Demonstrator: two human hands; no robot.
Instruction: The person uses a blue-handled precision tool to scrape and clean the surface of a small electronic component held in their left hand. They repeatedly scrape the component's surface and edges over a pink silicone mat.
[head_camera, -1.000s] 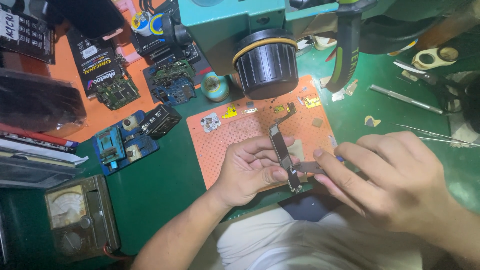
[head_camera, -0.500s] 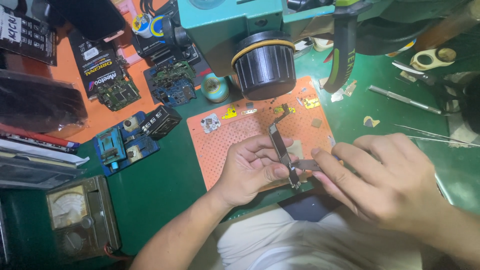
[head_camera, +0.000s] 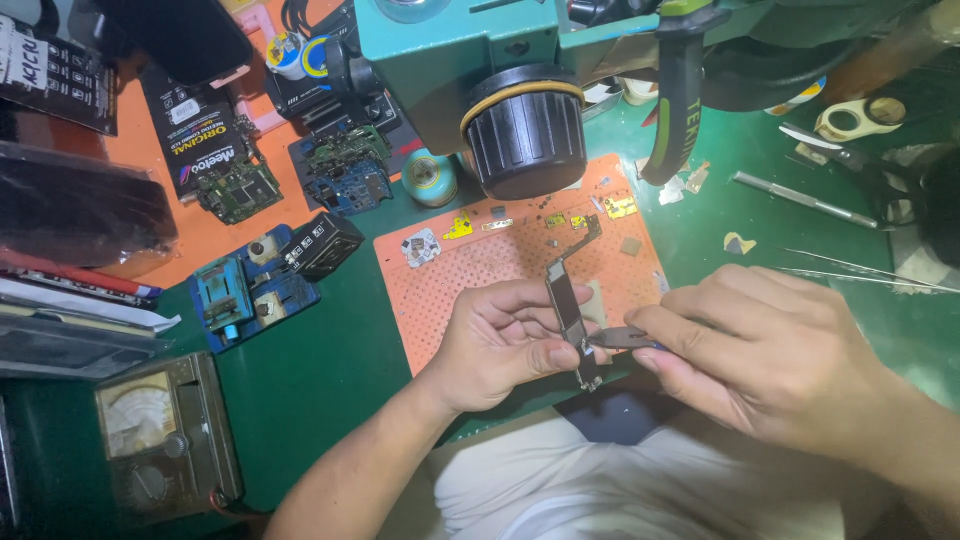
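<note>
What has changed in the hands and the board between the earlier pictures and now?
Very little changed. The left hand holds the narrow circuit board as before, tilted over the orange perforated mat. The right hand keeps the flat metal tool against the board's edge, having edged only slightly. The meter and the microscope stayed put.

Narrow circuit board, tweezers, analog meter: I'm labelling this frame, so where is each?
narrow circuit board (head_camera: 566, 300), head view, upper half of the strip.
tweezers (head_camera: 615, 338), head view, flat grey blade by the board.
analog meter (head_camera: 135, 412), head view, pale dial face.
</note>
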